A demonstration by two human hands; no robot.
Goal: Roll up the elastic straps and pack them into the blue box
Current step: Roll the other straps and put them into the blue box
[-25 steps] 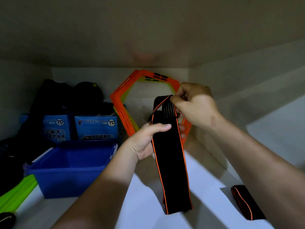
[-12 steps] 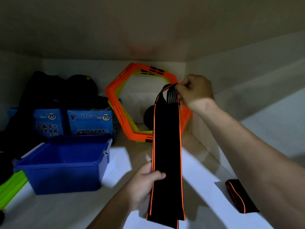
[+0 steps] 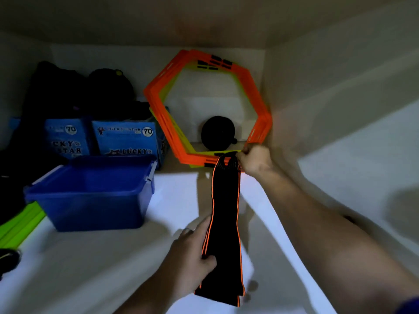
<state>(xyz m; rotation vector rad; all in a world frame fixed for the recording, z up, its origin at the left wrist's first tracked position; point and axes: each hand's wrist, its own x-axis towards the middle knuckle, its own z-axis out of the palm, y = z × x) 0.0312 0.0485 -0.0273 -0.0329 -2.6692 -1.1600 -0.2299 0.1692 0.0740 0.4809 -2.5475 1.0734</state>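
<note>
**Operator:** Where do things stand?

**Inspector:** Largest first. The blue box [image 3: 97,207] sits open on the white shelf [image 3: 102,268]. Behind the box and to its right, orange hexagonal frames [image 3: 256,91] lean at the back wall. The elastic strap [image 3: 224,211], black with orange edges and folded into several layers, is to the right of the box and apart from it. Its long axis runs straight away from you, roughly parallel with the box's right wall.

**Operator:** And my hands?

**Inspector:** Your right hand [image 3: 255,158] pinches the gathered far end, about level with the back of the box and well to its right. Your left hand [image 3: 190,252] has its fingers curled round the strap's left edge near the near end, forward of the box's front wall. A short tail passes beyond that hand toward you. I cannot tell whether the strap rests on the shelf or is held off it.

**Operator:** What does the next move turn on?

**Inspector:** On that axis, in my judgement. The strap is not yet rolled, so the roll must travel along its length, one end toward the other. Your left hand is nearer the box, so it is better placed to carry the finished roll leftward into it. Keep the layers aligned, because a skewed start would likely cone the roll.
</note>
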